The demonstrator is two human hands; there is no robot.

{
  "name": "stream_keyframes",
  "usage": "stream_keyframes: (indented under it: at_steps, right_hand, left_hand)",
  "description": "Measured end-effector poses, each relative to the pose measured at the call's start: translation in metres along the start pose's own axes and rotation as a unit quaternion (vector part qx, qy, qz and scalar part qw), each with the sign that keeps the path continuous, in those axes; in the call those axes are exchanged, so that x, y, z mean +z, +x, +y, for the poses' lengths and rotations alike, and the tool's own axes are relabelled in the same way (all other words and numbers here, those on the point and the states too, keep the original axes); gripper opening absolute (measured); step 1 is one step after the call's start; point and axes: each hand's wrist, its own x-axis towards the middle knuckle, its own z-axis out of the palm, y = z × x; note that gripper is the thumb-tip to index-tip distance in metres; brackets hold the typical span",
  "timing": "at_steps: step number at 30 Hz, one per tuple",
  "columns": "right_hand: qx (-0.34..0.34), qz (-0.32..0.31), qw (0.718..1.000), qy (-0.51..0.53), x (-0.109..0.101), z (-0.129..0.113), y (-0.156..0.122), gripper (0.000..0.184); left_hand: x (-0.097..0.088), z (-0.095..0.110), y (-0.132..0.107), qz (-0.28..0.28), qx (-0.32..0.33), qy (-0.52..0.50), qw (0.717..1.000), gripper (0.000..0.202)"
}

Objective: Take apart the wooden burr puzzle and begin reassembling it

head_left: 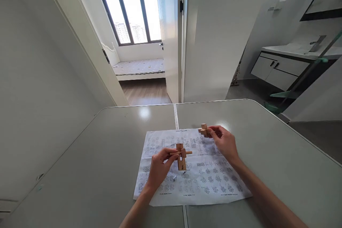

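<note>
My left hand (159,166) pinches one end of a cross-shaped wooden puzzle (181,164) made of a slotted flat piece with a thin bar and a small block across it. The puzzle is over the middle of a printed instruction sheet (165,199). My right hand (223,141) grips a small knobbly wooden block puzzle (203,129) between thumb and fingers, above the sheet's upper right edge. Part of that block is hidden behind the fingers.
The sheet lies on a pale table (112,171) with a seam (176,117) down its middle. Beyond the table's far edge are an open door (169,42), a bed (141,67) and a window (130,14). A washbasin cabinet (280,67) stands at the right.
</note>
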Motion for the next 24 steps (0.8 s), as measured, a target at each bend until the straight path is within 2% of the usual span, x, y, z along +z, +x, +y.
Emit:
stream_keyframes:
  at_steps: [3,7,9,11,12,14,15,16,18,19,21,24]
  right_hand:
    - [0.014,0.035,0.999,0.002,-0.015,0.013,0.007,0.048]
    - [0.002,0.03,0.998,-0.06,-0.013,0.023,0.004,0.045]
    - [-0.028,0.064,0.992,-0.1,-0.008,0.021,-0.002,0.042]
    - [-0.103,0.138,0.976,-0.136,-0.002,0.012,-0.01,0.046]
    - [-0.14,0.133,0.974,-0.118,0.002,0.007,-0.015,0.045]
    - [-0.177,0.054,0.982,-0.035,0.01,-0.007,-0.027,0.037]
    - [-0.168,-0.014,0.985,0.02,0.015,-0.013,-0.033,0.037]
    - [-0.146,-0.109,0.98,0.084,0.02,-0.019,-0.04,0.041]
    - [-0.079,-0.291,0.93,0.213,0.029,-0.028,-0.052,0.06]
    - [-0.051,-0.347,0.901,0.255,0.033,-0.03,-0.057,0.071]
    - [-0.005,-0.416,0.861,0.291,0.039,-0.032,-0.065,0.087]
    - [0.026,-0.421,0.862,0.28,0.043,-0.031,-0.07,0.079]
  left_hand:
    - [-0.001,-0.001,0.002,0.003,-0.033,-0.053,0.998,0.026]
    - [-0.003,0.0,0.005,0.015,-0.051,-0.111,0.992,0.031]
    - [-0.003,0.002,0.006,0.026,-0.054,-0.118,0.991,0.033]
    - [-0.004,0.003,0.007,0.034,-0.056,-0.119,0.991,0.035]
    - [-0.004,0.003,0.007,0.036,-0.057,-0.121,0.99,0.035]
    - [-0.004,0.003,0.007,0.037,-0.06,-0.13,0.989,0.036]
    - [-0.004,0.003,0.007,0.034,-0.063,-0.136,0.988,0.036]
    - [-0.004,0.002,0.006,0.026,-0.065,-0.139,0.988,0.035]
    - [-0.004,0.0,0.005,-0.001,-0.068,-0.143,0.987,0.032]
    - [-0.003,-0.001,0.004,-0.018,-0.069,-0.145,0.987,0.03]
    - [-0.001,-0.003,0.002,-0.055,-0.07,-0.155,0.984,0.026]
    - [-0.001,-0.005,0.001,-0.085,-0.066,-0.162,0.981,0.025]
